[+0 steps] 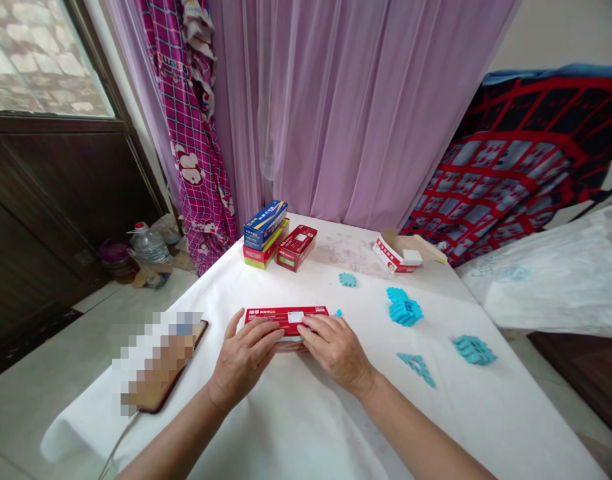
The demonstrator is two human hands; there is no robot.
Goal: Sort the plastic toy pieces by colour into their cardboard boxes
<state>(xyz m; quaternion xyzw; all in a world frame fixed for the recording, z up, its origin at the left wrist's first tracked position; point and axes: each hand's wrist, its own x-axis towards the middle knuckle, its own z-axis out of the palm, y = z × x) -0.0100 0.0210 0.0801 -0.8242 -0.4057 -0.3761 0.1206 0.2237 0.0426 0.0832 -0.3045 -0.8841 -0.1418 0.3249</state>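
We have the red-and-white carton lying flat between our hands, near the middle of the white tablecloth. Our left hand holds its left end and our right hand its right, with the fingers of both laid across the top. Neither hand is clenched or released; both grasp the carton, though how firmly we cannot tell.

Just beside the carton, at 2 o'clock, sits a tiny cyan plastic piece. Farther out at 2 o'clock lie a flat cyan piece and, beyond it, an opened red-and-white carton. At 3 o'clock are a stacked cyan cluster and, farther off, another cyan cluster, with a cyan strip at 4 o'clock. At 12 o'clock stands a red box, with a blue box stacked on other boxes just left of it. A blurred phone lies at 9 o'clock. Behind the table hangs a lilac curtain, and a plastic bottle stands on the floor at 10 o'clock.
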